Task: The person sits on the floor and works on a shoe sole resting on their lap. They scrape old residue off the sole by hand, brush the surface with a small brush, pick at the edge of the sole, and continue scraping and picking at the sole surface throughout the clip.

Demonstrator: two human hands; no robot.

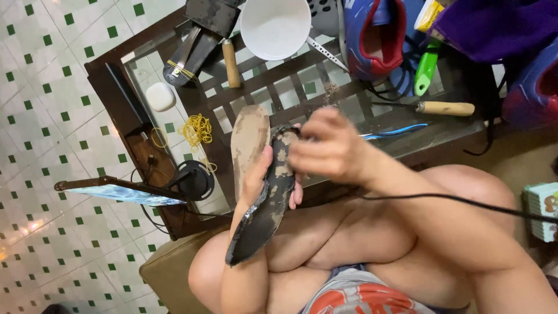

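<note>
Below us a floor of white tiles with green squares (46,81) lies under a dark wooden glass-topped counter (110,87), where a round white bowl (275,26) shows nothing inside. Our left hand (258,177), palm up, wraps its grip around a black, glue-stained shoe sole (268,197) and a tan insole (249,142) above our knees. Our right hand (328,148) curls over the sole's top end, fingers pressed on it.

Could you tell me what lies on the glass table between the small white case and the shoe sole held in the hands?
In the head view, a bunch of yellow rubber bands lies between the white case and the shoe sole.
</note>
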